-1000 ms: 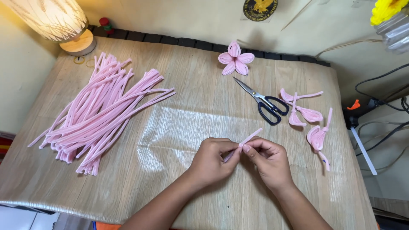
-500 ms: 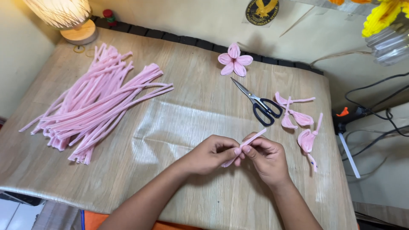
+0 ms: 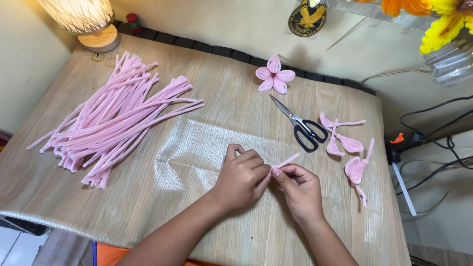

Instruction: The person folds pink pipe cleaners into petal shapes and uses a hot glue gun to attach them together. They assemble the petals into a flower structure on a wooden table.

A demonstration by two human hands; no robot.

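Note:
Both my hands meet near the front middle of the wooden table (image 3: 207, 113). My left hand (image 3: 241, 178) and my right hand (image 3: 299, 189) pinch the same pink pipe cleaner piece (image 3: 287, 160) between their fingertips; its free end sticks up to the right. A finished pink pipe cleaner flower (image 3: 274, 81) lies at the back. Black-handled scissors (image 3: 301, 128) rest just beyond my right hand. Several folded pink petals (image 3: 347, 148) lie to the right of them.
A big heap of pink pipe cleaners (image 3: 116, 120) covers the table's left side. A lit lamp (image 3: 88, 22) stands at the back left corner. Off the right edge lie black cables (image 3: 433, 148) and a white glue stick (image 3: 403, 181); yellow artificial flowers (image 3: 438, 19) stand top right.
The view shifted slightly, so the table appears further left. My hands stay together on the pink piece, fingers working it; its free end still points up to the right.

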